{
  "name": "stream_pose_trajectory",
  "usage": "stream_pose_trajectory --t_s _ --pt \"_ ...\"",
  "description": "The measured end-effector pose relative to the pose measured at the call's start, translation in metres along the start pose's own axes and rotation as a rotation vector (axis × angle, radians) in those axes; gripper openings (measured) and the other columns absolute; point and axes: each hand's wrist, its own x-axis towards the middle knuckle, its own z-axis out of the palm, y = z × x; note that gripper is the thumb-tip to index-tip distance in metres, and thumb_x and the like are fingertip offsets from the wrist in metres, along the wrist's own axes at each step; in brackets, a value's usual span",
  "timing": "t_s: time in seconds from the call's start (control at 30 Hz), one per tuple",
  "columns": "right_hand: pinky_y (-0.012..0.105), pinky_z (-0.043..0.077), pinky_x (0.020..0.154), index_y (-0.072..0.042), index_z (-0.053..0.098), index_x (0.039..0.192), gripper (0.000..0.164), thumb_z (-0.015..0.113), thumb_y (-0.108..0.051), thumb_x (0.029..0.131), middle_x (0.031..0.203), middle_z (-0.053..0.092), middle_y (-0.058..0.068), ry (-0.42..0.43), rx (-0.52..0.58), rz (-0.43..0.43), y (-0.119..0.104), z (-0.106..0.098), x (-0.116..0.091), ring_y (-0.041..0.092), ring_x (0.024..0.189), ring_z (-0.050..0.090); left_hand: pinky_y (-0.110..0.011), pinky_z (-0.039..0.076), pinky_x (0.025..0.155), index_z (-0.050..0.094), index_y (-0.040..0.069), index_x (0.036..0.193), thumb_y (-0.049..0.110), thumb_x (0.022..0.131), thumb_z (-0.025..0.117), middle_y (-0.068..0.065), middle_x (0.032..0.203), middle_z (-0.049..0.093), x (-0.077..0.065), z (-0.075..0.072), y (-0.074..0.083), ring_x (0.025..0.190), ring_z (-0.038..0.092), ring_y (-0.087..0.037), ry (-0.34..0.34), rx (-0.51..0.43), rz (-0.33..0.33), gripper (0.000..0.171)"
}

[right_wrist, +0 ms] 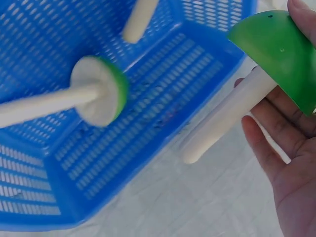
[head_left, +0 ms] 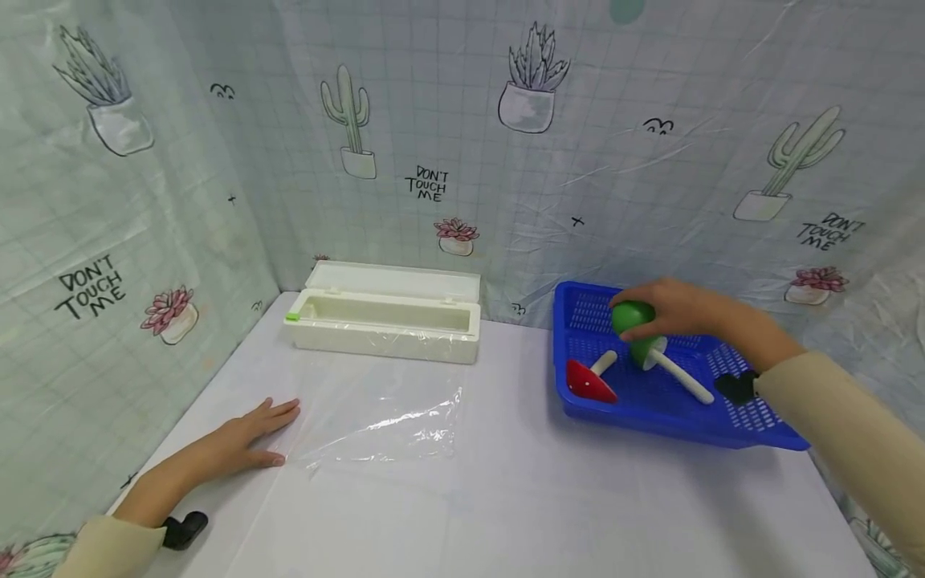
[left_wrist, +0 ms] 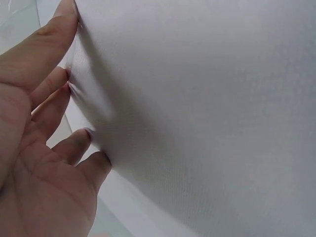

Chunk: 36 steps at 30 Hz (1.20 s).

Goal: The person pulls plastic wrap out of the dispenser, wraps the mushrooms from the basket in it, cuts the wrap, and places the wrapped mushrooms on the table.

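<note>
In the head view my right hand (head_left: 682,309) grips a green toy mushroom (head_left: 630,316) by its cap over the blue basket. Its white stem (right_wrist: 229,116) shows below the cap in the right wrist view. A second green mushroom (head_left: 682,378) lies inside the basket, as does a red one with white dots (head_left: 587,384). My left hand (head_left: 242,441) rests on the white table, fingers spread, right at the left edge of a sheet of clear plastic film (head_left: 383,417). In the left wrist view its fingertips (left_wrist: 81,138) press on the white surface.
At the back left stands a white film dispenser box (head_left: 386,347), its lid (head_left: 397,281) raised, with the film stretching from its front. The perforated blue basket (head_left: 650,425) sits at the right. Behind, a cactus-print curtain (head_left: 462,144) hangs round the table.
</note>
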Motion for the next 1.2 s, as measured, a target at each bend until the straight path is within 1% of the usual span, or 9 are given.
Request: stream_pose_trajectory --t_s 0.23,0.37,0.5,0.7,0.77,0.83,1.0,1.1,1.2 --pt "0.028 0.051 0.062 -0.009 0.066 0.131 0.057 0.075 -0.047 0.09 0.101 0.069 0.002 -0.032 -0.008 0.046 -0.033 -0.005 0.013 0.014 0.077 0.059 -0.081 0.03 0.099 0.044 0.002 0.152 0.046 0.086 0.075 -0.024 0.157 0.038 -0.003 0.007 -0.001 0.141 0.026 -0.061 0.035 0.013 0.015 0.085" --pt "0.028 0.047 0.058 -0.011 0.067 0.128 0.056 0.073 -0.052 0.09 0.086 0.065 -0.001 -0.007 -0.022 0.059 -0.057 -0.001 0.029 0.014 0.07 0.056 -0.079 0.033 0.099 0.045 0.002 0.152 0.046 0.085 0.076 -0.024 0.156 0.039 -0.004 0.007 0.0 0.14 0.028 -0.06 0.035 0.022 0.015 0.086" --pt "0.028 0.042 0.054 -0.011 0.069 0.121 0.05 0.073 -0.05 0.09 0.075 0.058 -0.002 0.037 -0.015 0.034 -0.085 0.005 0.048 0.016 0.063 0.052 -0.076 0.036 0.1 0.047 0.0 0.149 0.046 0.084 0.077 -0.023 0.155 0.042 -0.005 0.005 0.001 0.139 0.03 -0.059 0.052 0.037 0.024 0.085" --pt "0.027 0.046 0.056 -0.014 0.069 0.119 0.048 0.07 -0.053 0.091 0.082 0.062 -0.001 0.064 0.025 0.025 -0.134 0.015 0.068 0.017 0.069 0.055 -0.074 0.035 0.103 0.047 0.0 0.149 0.045 0.083 0.078 -0.02 0.156 0.042 -0.002 0.003 0.001 0.14 0.03 -0.059 0.058 0.042 0.024 0.086" --pt "0.026 0.046 0.056 -0.014 0.069 0.118 0.047 0.068 -0.053 0.092 0.08 0.062 -0.002 0.073 0.031 0.001 -0.15 0.02 0.074 0.016 0.069 0.055 -0.073 0.035 0.103 0.048 -0.001 0.149 0.045 0.083 0.079 -0.021 0.156 0.042 -0.002 0.002 0.002 0.139 0.031 -0.059 0.062 0.051 0.025 0.086" --pt "0.026 0.044 0.054 -0.014 0.069 0.115 0.045 0.067 -0.053 0.093 0.077 0.061 -0.003 0.086 0.041 -0.026 -0.165 0.026 0.08 0.015 0.066 0.054 -0.071 0.037 0.103 0.049 -0.002 0.147 0.044 0.082 0.08 -0.022 0.154 0.044 -0.001 0.003 0.002 0.138 0.034 -0.058 0.085 0.073 0.033 0.086" --pt "0.023 0.042 0.051 -0.014 0.068 0.109 0.043 0.066 -0.054 0.093 0.074 0.06 -0.005 0.117 0.043 -0.078 -0.204 0.044 0.098 0.012 0.064 0.053 -0.063 0.042 0.103 0.055 -0.004 0.142 0.038 0.078 0.086 -0.024 0.15 0.048 0.002 0.002 0.004 0.135 0.045 -0.052 0.17 0.155 0.044 0.083" --pt "0.022 0.043 0.052 -0.016 0.069 0.107 0.043 0.065 -0.056 0.093 0.074 0.06 -0.005 0.09 0.066 -0.094 -0.229 0.062 0.112 0.011 0.065 0.055 -0.062 0.044 0.102 0.057 -0.006 0.139 0.036 0.076 0.088 -0.026 0.149 0.048 0.002 0.003 0.002 0.132 0.047 -0.052 0.188 0.169 0.04 0.082" --pt "0.021 0.043 0.052 -0.018 0.07 0.103 0.043 0.065 -0.059 0.092 0.072 0.059 -0.006 0.052 0.078 -0.102 -0.252 0.08 0.127 0.01 0.065 0.055 -0.063 0.044 0.102 0.058 -0.006 0.139 0.037 0.075 0.088 -0.027 0.148 0.048 0.002 0.005 0.001 0.132 0.047 -0.052 0.181 0.163 0.024 0.082"
